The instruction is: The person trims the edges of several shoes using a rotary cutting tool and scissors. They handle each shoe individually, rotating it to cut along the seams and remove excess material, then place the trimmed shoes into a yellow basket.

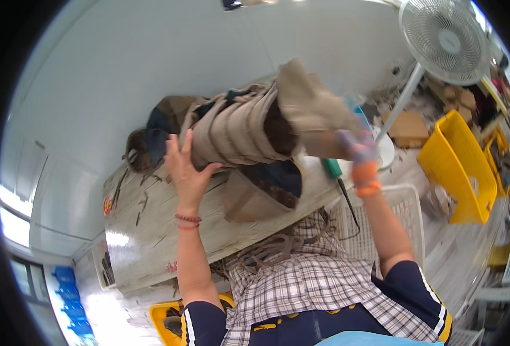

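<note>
1. My left hand (pixel 184 170), bare, lies against the near side of a row of nested fabric sleeves (pixel 223 135), fingers spread wide and thumb extended beneath them; a red beaded bracelet (pixel 187 218) circles the wrist.

2. My right hand (pixel 360 151), in a purple-grey glove with an orange cuff (pixel 366 177), meets the lower right edge of a tilted beige fabric piece (pixel 310 106). Motion blur hides the fingers, so I cannot tell whether they are closed on it.

3. The nested sleeves, beige outside and dark within, lie on their sides over the worktable (pixel 157 230), open end toward the tilted piece.

4. A lined fabric piece (pixel 252 199), dark blue inside, rests on the tabletop just below the row; another, darker piece (pixel 142 151) lies at its left end.

5. Near my right forearm is a green-handled tool (pixel 332 167) with a black cord; a white plastic basket (pixel 402 216) stands beside the table.

6. Farther right are a pedestal fan (pixel 448 40) and a yellow crate (pixel 454 167).
</note>
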The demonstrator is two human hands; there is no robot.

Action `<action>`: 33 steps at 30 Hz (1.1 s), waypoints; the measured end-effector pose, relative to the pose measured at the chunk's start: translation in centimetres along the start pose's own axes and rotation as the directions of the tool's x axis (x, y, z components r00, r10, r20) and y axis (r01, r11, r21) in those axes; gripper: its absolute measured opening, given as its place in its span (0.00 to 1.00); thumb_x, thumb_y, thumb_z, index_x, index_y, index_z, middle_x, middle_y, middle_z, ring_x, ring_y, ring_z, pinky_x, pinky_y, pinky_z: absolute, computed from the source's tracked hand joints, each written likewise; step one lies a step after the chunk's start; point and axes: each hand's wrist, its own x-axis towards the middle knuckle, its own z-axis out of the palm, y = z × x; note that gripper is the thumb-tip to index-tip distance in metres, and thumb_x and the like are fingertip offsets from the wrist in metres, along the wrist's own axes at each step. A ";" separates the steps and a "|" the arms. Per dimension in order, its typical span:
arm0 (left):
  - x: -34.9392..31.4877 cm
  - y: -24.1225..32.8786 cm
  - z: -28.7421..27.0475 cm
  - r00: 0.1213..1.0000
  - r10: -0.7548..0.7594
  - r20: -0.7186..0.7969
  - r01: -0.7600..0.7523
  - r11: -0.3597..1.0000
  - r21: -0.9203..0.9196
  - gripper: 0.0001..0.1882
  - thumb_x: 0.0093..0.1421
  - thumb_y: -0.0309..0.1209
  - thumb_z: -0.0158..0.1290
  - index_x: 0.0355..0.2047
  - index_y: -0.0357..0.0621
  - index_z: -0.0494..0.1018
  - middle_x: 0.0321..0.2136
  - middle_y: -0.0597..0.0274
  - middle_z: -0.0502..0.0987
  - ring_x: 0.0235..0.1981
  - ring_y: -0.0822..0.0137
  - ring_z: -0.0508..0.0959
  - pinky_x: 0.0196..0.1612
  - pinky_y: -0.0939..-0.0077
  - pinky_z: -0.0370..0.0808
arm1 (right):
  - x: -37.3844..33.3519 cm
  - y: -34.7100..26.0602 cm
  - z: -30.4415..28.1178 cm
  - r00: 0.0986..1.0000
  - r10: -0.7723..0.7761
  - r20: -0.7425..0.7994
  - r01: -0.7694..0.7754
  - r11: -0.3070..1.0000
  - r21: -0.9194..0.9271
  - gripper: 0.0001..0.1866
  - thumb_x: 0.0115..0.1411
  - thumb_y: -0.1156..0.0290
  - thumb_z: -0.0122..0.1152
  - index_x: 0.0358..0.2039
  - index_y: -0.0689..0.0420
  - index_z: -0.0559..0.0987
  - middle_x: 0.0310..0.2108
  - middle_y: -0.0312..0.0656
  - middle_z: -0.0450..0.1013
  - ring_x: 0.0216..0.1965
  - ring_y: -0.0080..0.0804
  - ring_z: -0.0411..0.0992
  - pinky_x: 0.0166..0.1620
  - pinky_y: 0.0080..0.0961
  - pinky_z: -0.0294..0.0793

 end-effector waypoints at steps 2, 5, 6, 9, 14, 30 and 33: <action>0.4 -2.0 0.0 0.994 -0.106 -0.016 0.104 0.988 -0.112 0.48 0.46 0.48 0.64 0.63 0.45 0.54 0.62 0.48 0.56 0.61 0.47 0.58 0.61 0.58 0.55 | 3.1 3.2 8.0 0.995 -0.093 0.017 0.094 0.992 -0.084 0.38 0.51 0.69 0.68 0.59 0.67 0.60 0.54 0.47 0.64 0.50 0.30 0.67 0.50 0.22 0.68; 1.4 -5.6 -1.1 0.932 -0.330 -0.150 0.284 0.922 -0.263 0.48 0.47 0.49 0.63 0.63 0.44 0.54 0.61 0.45 0.58 0.61 0.49 0.58 0.60 0.60 0.58 | 7.9 2.4 15.6 0.988 -0.068 0.141 0.026 0.960 0.280 0.40 0.50 0.66 0.69 0.59 0.69 0.59 0.56 0.53 0.63 0.55 0.37 0.63 0.57 0.26 0.62; 2.2 -6.0 -2.0 0.896 -0.410 -0.171 0.367 0.900 -0.237 0.47 0.48 0.50 0.62 0.63 0.43 0.55 0.60 0.45 0.58 0.61 0.50 0.59 0.60 0.60 0.58 | 8.5 0.4 17.9 0.988 -0.129 0.083 0.120 0.987 0.107 0.41 0.50 0.66 0.70 0.59 0.69 0.59 0.56 0.54 0.63 0.55 0.39 0.63 0.58 0.27 0.61; 5.5 -7.0 0.9 0.799 -0.568 -0.195 0.524 0.818 -0.236 0.45 0.51 0.58 0.56 0.60 0.40 0.58 0.57 0.42 0.62 0.58 0.49 0.63 0.58 0.60 0.60 | 14.6 2.1 21.2 0.974 -0.219 -0.055 0.224 0.967 0.123 0.38 0.50 0.63 0.69 0.56 0.68 0.62 0.51 0.53 0.67 0.51 0.39 0.66 0.54 0.28 0.64; 9.8 -13.1 0.7 0.629 -0.777 0.006 0.736 0.594 -0.324 0.44 0.53 0.62 0.48 0.54 0.32 0.66 0.51 0.41 0.70 0.51 0.50 0.70 0.54 0.63 0.64 | 18.9 -3.4 20.5 0.994 0.083 -0.078 -0.041 0.899 0.436 0.14 0.56 0.66 0.61 0.39 0.60 0.74 0.33 0.40 0.72 0.32 0.29 0.66 0.38 0.30 0.68; -1.3 -12.8 1.3 0.430 -0.889 0.161 0.560 0.122 -0.819 0.18 0.59 0.44 0.55 0.39 0.41 0.71 0.30 0.61 0.75 0.27 0.67 0.73 0.31 0.72 0.71 | 3.9 -4.4 16.7 0.822 -0.096 0.561 0.568 0.192 -0.800 0.41 0.54 0.61 0.61 0.65 0.45 0.51 0.32 0.44 0.76 0.34 0.43 0.75 0.38 0.39 0.72; -2.6 -10.4 0.7 0.458 -0.773 0.439 0.446 -0.227 -0.866 0.19 0.58 0.44 0.55 0.37 0.39 0.69 0.35 0.55 0.74 0.37 0.61 0.74 0.41 0.69 0.72 | 2.1 -5.2 14.7 0.750 -0.319 0.579 0.658 0.271 -0.702 0.35 0.54 0.64 0.62 0.61 0.49 0.60 0.30 0.43 0.76 0.29 0.40 0.75 0.34 0.36 0.73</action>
